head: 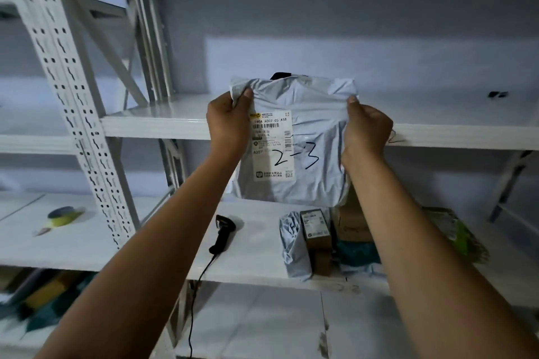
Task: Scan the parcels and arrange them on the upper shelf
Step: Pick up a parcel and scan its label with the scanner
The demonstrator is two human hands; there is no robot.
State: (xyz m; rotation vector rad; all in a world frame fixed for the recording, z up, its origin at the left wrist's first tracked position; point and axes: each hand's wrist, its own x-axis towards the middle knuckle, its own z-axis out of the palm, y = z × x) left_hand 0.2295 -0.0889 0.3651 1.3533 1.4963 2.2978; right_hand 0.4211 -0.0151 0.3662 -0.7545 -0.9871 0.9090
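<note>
I hold a grey plastic mailer parcel (312,137) upright in front of the upper shelf (157,122). It carries a white barcode label and a handwritten "2-3". My left hand (227,122) grips its top left corner and my right hand (367,131) grips its top right edge. The parcel's lower half hangs below the shelf's front lip. On the lower shelf (248,256) lies a black corded barcode scanner (222,233). To its right are more parcels: a crumpled grey mailer (293,245), a small brown box (316,230), a cardboard box (351,224) and a green-and-brown package (455,230).
White perforated rack uprights (70,90) stand at the left. A roll of tape (62,216) rests on the neighbouring lower shelf. The scanner's cable (194,300) hangs over the shelf edge. Blurred coloured items (43,300) lie at the bottom left. Something small and dark (497,94) sits far right on the upper shelf.
</note>
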